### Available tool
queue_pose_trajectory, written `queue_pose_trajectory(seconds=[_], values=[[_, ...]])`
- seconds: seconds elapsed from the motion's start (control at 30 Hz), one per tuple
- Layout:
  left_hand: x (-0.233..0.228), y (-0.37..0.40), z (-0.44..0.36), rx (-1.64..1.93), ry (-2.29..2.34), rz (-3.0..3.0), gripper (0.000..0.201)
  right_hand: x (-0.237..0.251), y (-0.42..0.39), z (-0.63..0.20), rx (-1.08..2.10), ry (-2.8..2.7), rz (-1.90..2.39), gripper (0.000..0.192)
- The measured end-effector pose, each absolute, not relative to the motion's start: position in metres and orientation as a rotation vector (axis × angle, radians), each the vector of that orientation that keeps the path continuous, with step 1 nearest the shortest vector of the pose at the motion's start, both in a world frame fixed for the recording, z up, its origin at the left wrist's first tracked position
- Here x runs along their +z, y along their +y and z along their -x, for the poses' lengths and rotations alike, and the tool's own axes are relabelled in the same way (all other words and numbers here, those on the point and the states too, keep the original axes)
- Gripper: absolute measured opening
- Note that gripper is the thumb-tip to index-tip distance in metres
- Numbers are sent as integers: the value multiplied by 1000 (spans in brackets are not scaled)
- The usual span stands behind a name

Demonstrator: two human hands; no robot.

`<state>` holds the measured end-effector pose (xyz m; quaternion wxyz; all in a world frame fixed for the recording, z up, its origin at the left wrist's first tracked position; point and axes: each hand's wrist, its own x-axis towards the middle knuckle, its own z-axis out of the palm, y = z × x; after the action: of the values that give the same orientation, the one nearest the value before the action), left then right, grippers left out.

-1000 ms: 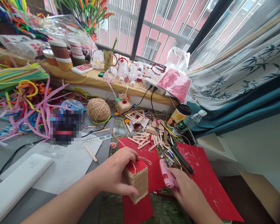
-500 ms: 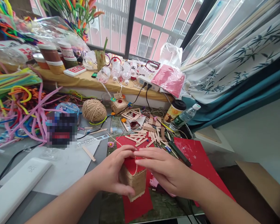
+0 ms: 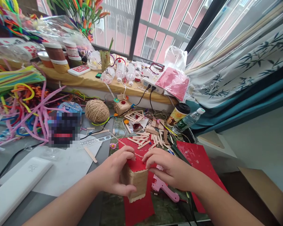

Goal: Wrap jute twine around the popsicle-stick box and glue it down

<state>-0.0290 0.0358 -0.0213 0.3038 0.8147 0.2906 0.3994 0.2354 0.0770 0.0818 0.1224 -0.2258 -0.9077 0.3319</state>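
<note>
A small box (image 3: 138, 183) with a red top and a twine-wrapped upper edge stands upright in front of me. Around its left side my left hand (image 3: 116, 172) is wrapped, thumb on the near face and fingers over the top. My right hand (image 3: 166, 168) is at the box's upper right edge, its fingers pinching the twine (image 3: 138, 155) that crosses the red top. From the box the strand runs back toward the twine ball (image 3: 97, 111). A pink glue gun (image 3: 165, 188) lies just right of the box, partly under my right hand.
Wooden sticks (image 3: 155, 135) lie scattered behind the box. Red sheets (image 3: 202, 163) rest under and right of it. A water bottle (image 3: 188, 120) and a lidded cup (image 3: 178, 114) stand at the back right. Pipe cleaners (image 3: 25, 103) pile up at left, near a long white device (image 3: 21, 188).
My right hand has drawn its fingers together and moved slightly right, pulling the twine across the top. More of the glue gun shows. The view has shifted slightly.
</note>
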Motion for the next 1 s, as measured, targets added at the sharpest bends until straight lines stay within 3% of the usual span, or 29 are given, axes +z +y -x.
queue_pose_trajectory(seconds=[0.33, 0.63, 1.0], values=[[-12, 39, 29, 946, 707, -2190, 55, 62, 72, -243, 727, -2558, 547, 10], [-13, 35, 27, 966, 719, -2022, 38, 50, 63, -239, 496, -2583, 517, 18], [-18, 34, 27, 1004, 674, -1830, 40, 42, 49, -230, 401, -2607, 579, 15]])
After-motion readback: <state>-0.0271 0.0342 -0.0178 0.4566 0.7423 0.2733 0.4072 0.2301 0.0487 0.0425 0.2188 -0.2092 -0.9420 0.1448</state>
